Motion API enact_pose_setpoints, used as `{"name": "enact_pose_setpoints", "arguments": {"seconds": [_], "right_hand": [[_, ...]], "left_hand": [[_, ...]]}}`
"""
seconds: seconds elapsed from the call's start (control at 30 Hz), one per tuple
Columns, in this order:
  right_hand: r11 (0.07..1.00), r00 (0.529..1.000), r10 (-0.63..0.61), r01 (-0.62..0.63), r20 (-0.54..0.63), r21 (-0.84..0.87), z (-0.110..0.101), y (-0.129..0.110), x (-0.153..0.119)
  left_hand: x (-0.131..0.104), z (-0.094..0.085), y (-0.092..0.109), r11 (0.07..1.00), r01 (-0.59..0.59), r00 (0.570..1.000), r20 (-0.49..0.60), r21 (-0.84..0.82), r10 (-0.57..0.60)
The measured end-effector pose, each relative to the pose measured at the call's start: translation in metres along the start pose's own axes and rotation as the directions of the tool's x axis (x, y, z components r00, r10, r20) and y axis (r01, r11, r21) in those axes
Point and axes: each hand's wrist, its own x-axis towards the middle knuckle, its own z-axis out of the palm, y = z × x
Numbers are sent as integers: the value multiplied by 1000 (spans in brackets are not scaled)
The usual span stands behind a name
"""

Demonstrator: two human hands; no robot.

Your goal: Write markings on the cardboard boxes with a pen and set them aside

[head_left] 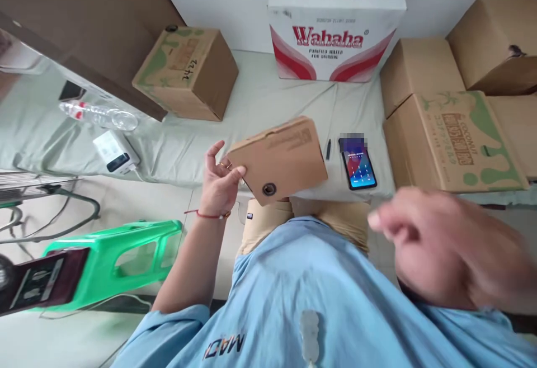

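Observation:
My left hand [220, 189] grips a small flat cardboard box [285, 155] by its left edge, thumb on the near face and other fingers partly behind it. The box is tilted above the front of the cloth-covered surface. A dark round spot shows near its lower corner, and faint print runs along its upper right. My right hand [436, 239] is raised on the right, apart from the box and smeared by motion, so its fingers are unclear. A thin dark pen-like stick [328, 150] and a lit phone [358, 169] lie just right of the box.
A white and red water carton [335, 49] stands at the back. Brown cartons [465, 144] are stacked on the right, with another carton [188, 77] at back left. A plastic bottle [100, 115] and a white power bank [115, 152] lie left, above a green stool [113, 256].

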Motion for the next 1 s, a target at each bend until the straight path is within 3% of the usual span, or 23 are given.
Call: {"name": "enact_pose_setpoints", "arguments": {"seconds": [0.1,0.2,0.27,0.33,0.5,0.67,0.8,0.87,1.0], "right_hand": [[992,981,105,-115,-166,-52,40,53,20],[946,946,322,-321,-24,35,66,97,24],[909,913,402,-406,65,94,75,115,20],[886,896,437,-443,76,133,79,123,15],[929,934,352,-356,55,104,74,116,15],[999,996,23,-25,82,33,74,89,25],[980,970,-183,168,162,104,83,72,31],[979,973,-180,164,144,121,86,70,33],[991,998,-50,44,44,126,83,76,34]], "left_hand": [[-13,14,20,998,-57,995,77,5,57],[-18,24,27,997,-52,994,94,61,47],[-17,27,24,996,-47,993,108,75,38],[-15,28,20,996,-32,991,133,81,21],[-10,15,14,984,25,978,198,174,-60],[3,-21,7,967,-20,985,172,253,-25],[12,-47,-5,984,-38,990,138,171,14],[12,-58,-11,992,7,995,102,129,-20],[7,-76,-22,986,142,984,95,83,-149]]}}
